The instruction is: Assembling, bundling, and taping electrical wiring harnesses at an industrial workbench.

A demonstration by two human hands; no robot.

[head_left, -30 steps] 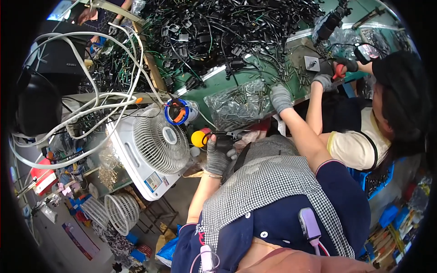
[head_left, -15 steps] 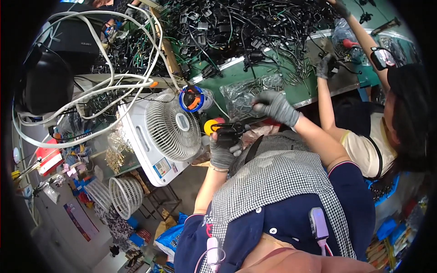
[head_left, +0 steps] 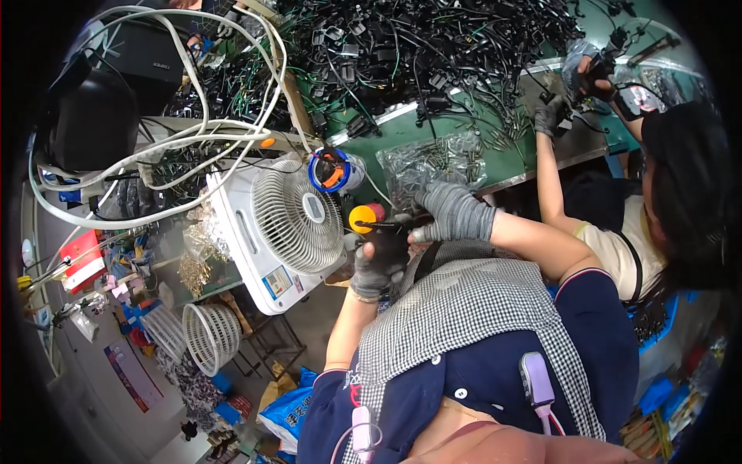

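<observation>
My left hand, in a grey glove with bare fingertips, is closed around a black part with a thin arm, low in front of my apron. My right hand, gloved alike, reaches over the part's right side with its fingers bent against it. Whether it grips the part or something small, I cannot make out. Just beyond the part is a yellow round thing with a pinkish-red piece beside it. A clear plastic bag with small metal pieces lies on the green bench ahead.
A white fan stands at my left, with a blue-rimmed tub beside it. White hoses loop over the left side. Black cabled parts heap up across the bench. At right, a co-worker handles black parts with both hands.
My right hand has come down and left from above the bag's edge to the black part. My left hand has shifted slightly down. The co-worker's far hand has drawn nearer their other hand.
</observation>
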